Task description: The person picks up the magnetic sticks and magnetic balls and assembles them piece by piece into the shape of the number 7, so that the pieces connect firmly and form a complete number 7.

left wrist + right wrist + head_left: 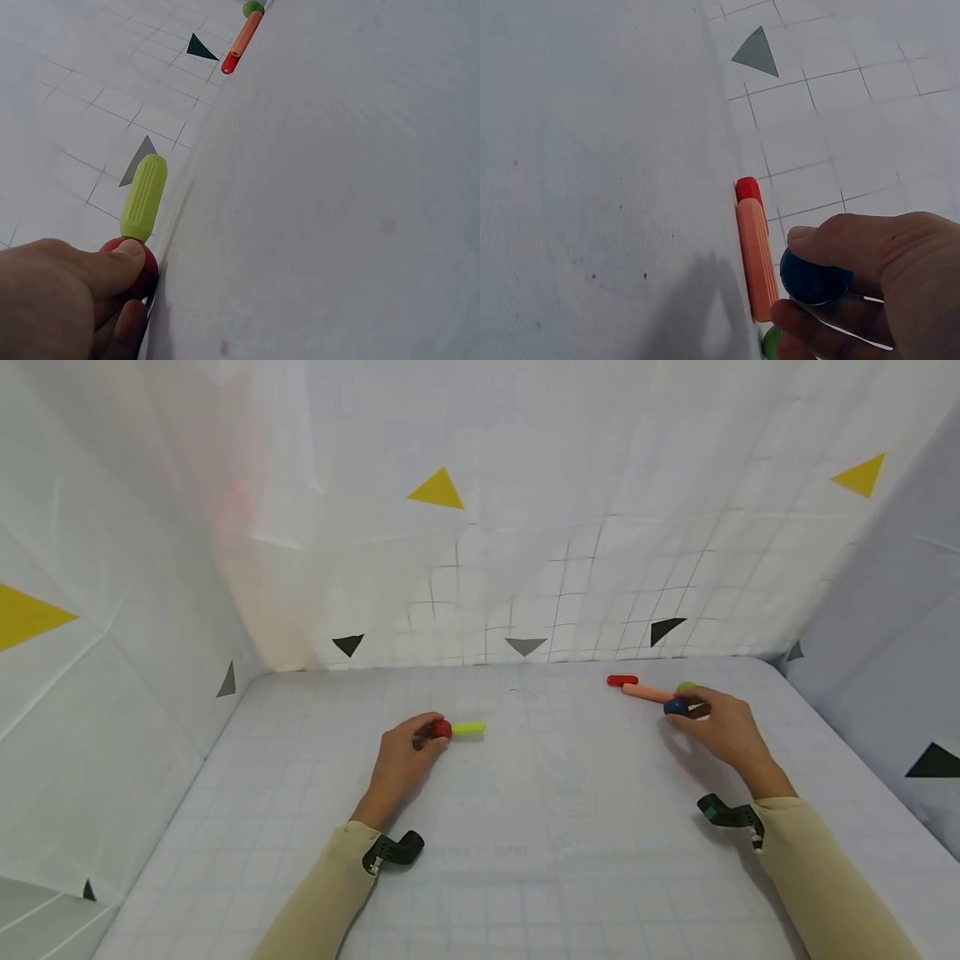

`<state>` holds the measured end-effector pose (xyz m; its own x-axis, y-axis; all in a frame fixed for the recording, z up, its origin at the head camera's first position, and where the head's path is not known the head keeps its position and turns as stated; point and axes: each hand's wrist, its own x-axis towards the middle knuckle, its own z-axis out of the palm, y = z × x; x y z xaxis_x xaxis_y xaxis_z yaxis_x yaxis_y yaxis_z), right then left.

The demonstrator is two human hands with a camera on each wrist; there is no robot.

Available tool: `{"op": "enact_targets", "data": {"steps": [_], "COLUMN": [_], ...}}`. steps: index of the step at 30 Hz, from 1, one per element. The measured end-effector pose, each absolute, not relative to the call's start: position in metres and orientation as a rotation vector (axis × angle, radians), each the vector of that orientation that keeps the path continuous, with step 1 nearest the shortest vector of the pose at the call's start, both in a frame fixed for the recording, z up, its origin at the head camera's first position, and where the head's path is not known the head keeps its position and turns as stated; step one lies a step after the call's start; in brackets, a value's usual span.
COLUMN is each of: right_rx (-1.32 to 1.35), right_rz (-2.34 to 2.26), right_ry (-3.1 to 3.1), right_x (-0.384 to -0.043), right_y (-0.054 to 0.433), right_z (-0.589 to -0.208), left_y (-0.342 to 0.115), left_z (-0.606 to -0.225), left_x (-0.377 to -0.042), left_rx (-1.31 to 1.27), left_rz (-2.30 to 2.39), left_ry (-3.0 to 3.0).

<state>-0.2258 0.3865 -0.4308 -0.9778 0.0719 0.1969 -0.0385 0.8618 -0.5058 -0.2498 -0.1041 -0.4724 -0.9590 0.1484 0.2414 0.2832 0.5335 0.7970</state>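
My left hand [401,760] pinches a red ball [442,728] between thumb and fingers, close over the table. A yellow-green ribbed stick [144,196] points away from that ball, its near end right at the ball and thumb. On the right, my right hand [723,727] holds a dark blue ball [814,279] between thumb and fingertips. Just beyond it lies an orange ribbed stick [756,259], with a red stick [622,680] by its far end. A green ball [686,687] sits at the orange stick's other end, partly hidden behind the right fingers.
A white table [525,827] with faint grid lines spreads under both hands. White sheets with yellow, black and grey triangles rise at the back [525,585] and both sides. Each wrist wears a small black camera, such as the left camera [393,850].
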Motion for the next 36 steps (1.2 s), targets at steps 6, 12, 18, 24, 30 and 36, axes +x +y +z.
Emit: {"op": "enact_targets", "data": {"steps": [6,12,18,24,30,36], "right_rx": [0.001,0.025,0.064,0.093,0.165,0.196], "right_rz": [0.792,0.802,0.856,0.929,0.99,1.085], "right_ry": [-2.762,-2.776,-2.78,-2.788,-2.741,-2.735], "right_x": [-0.223,-0.225,-0.225,-0.225,-0.227,-0.227], "right_y": [0.381,0.373,0.362,0.35,0.338,0.326], "right_z": [-0.43,-0.43,-0.428,-0.427,-0.424,-0.419], "left_y": [-0.102,-0.102,-0.102,-0.101,-0.101,-0.102], "left_z": [-0.471,-0.472,-0.472,-0.471,-0.47,-0.471], "left_x": [-0.248,-0.25,-0.251,-0.252,-0.251,-0.251], "left_rx": [-0.356,-0.349,-0.353,-0.357,-0.366,-0.378], "left_rz": [-1.409,-1.432,-1.421,-1.433,-1.425,-1.401], "left_ry": [-2.604,-2.601,-2.591,-2.577,-2.567,-2.574]}}
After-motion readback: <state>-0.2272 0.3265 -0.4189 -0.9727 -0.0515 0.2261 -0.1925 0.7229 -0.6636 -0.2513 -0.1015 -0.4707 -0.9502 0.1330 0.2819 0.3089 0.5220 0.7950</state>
